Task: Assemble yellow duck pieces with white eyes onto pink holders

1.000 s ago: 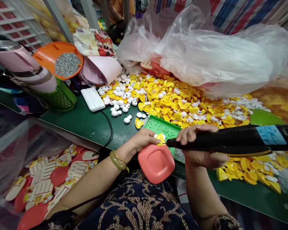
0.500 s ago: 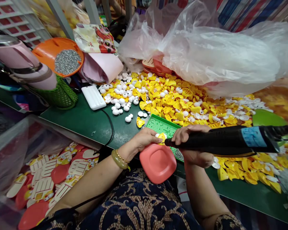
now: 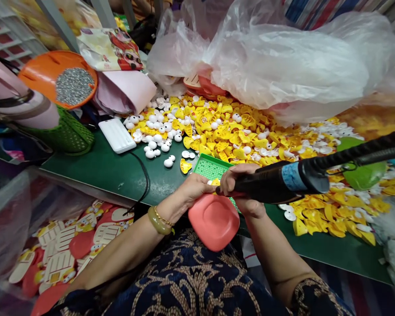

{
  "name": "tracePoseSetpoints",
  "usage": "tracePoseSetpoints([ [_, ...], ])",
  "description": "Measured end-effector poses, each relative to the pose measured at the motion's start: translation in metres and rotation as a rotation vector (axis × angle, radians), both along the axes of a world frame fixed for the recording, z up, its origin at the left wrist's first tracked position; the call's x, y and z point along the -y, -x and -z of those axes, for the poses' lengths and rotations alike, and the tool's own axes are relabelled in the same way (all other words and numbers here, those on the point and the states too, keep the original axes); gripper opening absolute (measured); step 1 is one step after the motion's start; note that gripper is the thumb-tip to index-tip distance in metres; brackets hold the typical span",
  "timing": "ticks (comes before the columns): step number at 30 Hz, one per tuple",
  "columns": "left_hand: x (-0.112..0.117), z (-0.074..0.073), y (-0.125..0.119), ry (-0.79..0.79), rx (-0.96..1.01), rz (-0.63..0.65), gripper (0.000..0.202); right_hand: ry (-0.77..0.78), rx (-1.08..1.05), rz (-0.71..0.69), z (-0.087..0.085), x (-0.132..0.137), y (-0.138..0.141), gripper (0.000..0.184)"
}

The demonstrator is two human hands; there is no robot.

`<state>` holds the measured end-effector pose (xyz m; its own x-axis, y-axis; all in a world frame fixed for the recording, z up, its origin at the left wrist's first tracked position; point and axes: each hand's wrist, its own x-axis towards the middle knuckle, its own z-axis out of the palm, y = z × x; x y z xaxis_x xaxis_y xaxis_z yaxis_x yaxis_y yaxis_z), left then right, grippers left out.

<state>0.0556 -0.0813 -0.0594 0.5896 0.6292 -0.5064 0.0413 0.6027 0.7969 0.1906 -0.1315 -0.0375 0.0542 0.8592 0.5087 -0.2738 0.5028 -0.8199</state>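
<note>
Left hand (image 3: 195, 189) closes around the top of a coral-pink plastic dish (image 3: 213, 222), its fingers curled against a small yellow piece (image 3: 215, 181) at the dish's upper rim, partly hidden. Right hand (image 3: 240, 184) is wrapped around a black pen-shaped power tool (image 3: 266, 186). The tool's long axis runs from the upper right down to a tip aimed left, just beside the yellow piece; the left hand is the nearer to that piece. A jade bangle (image 3: 160, 220) circles the left wrist. Past the table's near edge, a clear bin (image 3: 9, 219) holds printed duck cards (image 3: 59, 259). On the green table (image 3: 95, 173), a green perforated tray (image 3: 210, 169) sits just behind the hands. Yellow plastic pieces (image 3: 224, 131) and white domes (image 3: 151, 131) spread toward the far edge, beneath a clear plastic bag (image 3: 283, 57).
</note>
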Motion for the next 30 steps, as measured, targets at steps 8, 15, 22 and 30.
tracePoseSetpoints([
  [8,0.000,-0.002,-0.005,0.098,-0.018,0.034,0.021,-0.096,-0.097,0.184,-0.027,0.011,-0.023,0.053],
  [15,-0.004,-0.001,-0.003,0.092,-0.097,0.036,0.017,0.066,-0.132,0.285,0.009,0.012,-0.051,0.043],
  [22,-0.004,-0.003,-0.005,0.074,-0.092,0.040,0.018,0.141,-0.130,0.249,0.032,0.012,-0.050,0.045],
  [30,-0.003,-0.003,-0.004,0.060,-0.088,0.045,0.017,0.117,-0.124,0.213,0.039,0.010,-0.049,0.043],
])
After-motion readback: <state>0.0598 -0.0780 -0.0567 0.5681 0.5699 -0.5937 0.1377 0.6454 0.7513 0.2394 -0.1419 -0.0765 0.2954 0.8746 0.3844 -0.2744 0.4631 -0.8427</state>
